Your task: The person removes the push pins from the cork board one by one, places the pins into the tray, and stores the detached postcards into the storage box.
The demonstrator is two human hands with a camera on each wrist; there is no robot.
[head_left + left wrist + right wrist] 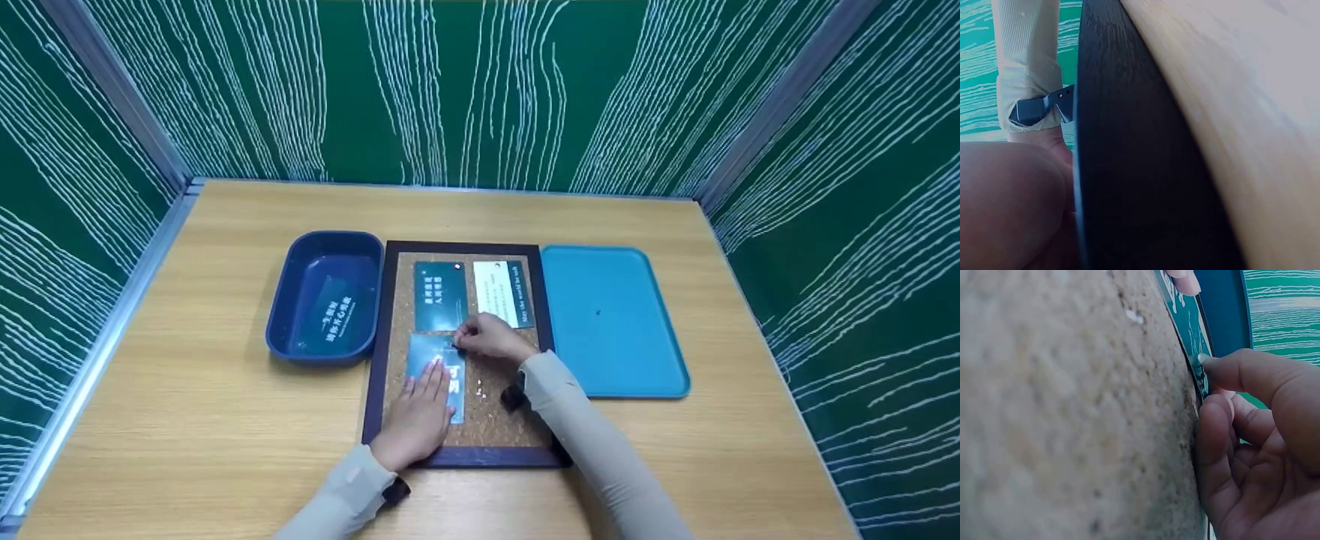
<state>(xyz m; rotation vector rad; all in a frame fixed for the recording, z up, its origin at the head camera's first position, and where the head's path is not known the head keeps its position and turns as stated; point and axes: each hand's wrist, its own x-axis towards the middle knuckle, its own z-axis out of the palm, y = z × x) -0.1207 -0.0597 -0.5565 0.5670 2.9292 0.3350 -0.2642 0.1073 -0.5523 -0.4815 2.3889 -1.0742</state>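
Observation:
A cork board point(499, 431) in a dark frame lies on the table. My left hand point(420, 416) rests with fingers extended on a light blue card point(426, 349) at the board's lower left. At that card's upper right corner, my right hand point(491, 336) pinches a small pin, mostly hidden by the fingertips; the right wrist view shows thumb and fingers point(1213, 433) close together there. Above are a dark green card point(440, 300) and a white-and-green card point(495, 292), each with a small pin near its top. Several tiny clear pins point(480, 390) lie on the cork.
A dark blue bin point(277, 330) at the board's left holds another green card point(337, 311). On the right lies a flat turquoise tray point(611, 345) against the board's frame. Green walls with white lines point(510, 90) enclose the wooden table point(187, 375).

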